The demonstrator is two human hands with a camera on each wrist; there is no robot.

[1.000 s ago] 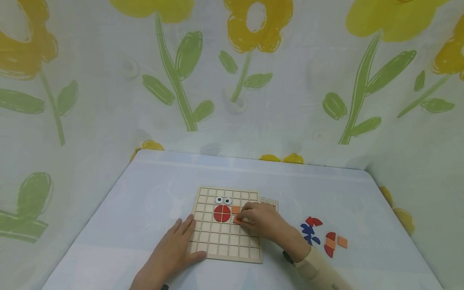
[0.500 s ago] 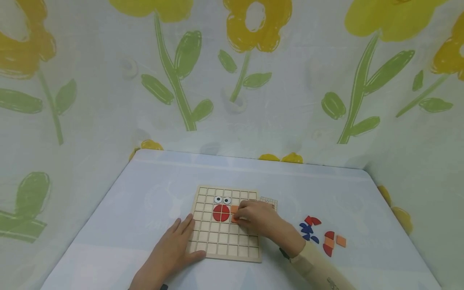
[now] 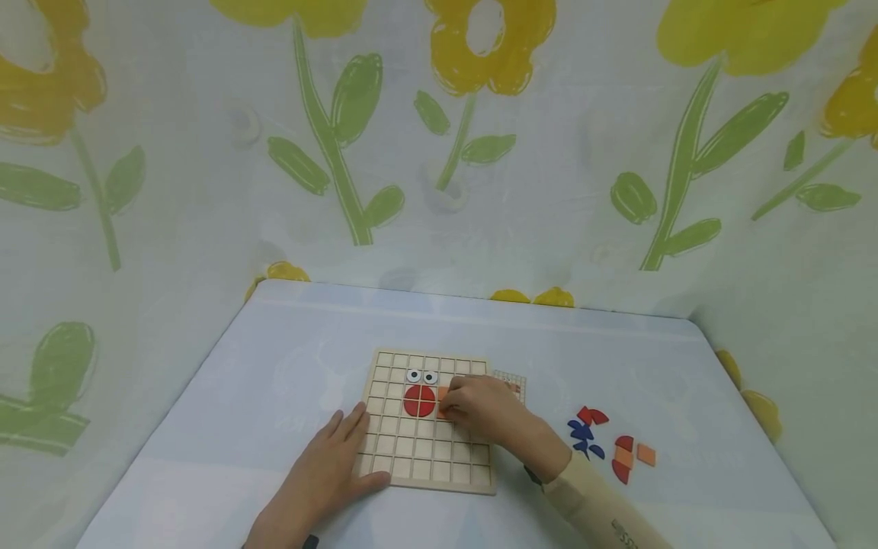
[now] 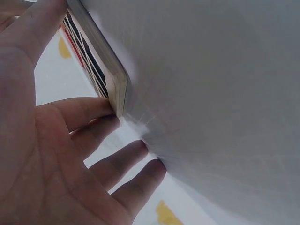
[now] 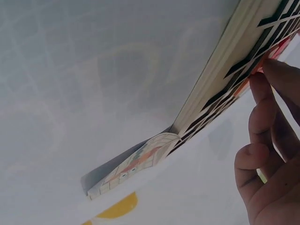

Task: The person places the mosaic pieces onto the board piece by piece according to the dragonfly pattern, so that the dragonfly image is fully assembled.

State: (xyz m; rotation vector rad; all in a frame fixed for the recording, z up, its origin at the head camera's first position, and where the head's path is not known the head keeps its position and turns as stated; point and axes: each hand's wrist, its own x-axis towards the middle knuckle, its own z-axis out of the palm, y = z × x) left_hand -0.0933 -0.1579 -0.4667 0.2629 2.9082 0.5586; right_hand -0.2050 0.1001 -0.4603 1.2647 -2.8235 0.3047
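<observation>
A wooden grid board point(image 3: 405, 450) is laid flat on the tabletop point(image 3: 706, 396), and its left edge is touched by the left hand point(image 3: 329, 469), whose fingers are held out straight and whose thumb is rested at the near corner. Over the board's right half the right hand point(image 3: 490, 412) is bent, thumb and forefinger brought together on the lower orange tile point(image 3: 442, 412), which appears to be pinched (the fingertips partly cover it). The upper orange tile point(image 3: 443, 392) is seated in the cell directly beyond. Just left of these tiles a red disc point(image 3: 419, 401) is formed by four quarter pieces, topped by two round eye pieces point(image 3: 414, 376). Beside the board's far right corner a small gridded card point(image 3: 501, 375) is partly hidden by the right hand; in the right wrist view its surface is seen to be curved. Farther right, blue pieces point(image 3: 581, 431) are scattered near two red pieces point(image 3: 599, 417), and a loose orange square point(image 3: 646, 454) is set apart. The right forearm is covered by a beige sleeve point(image 3: 597, 503).
</observation>
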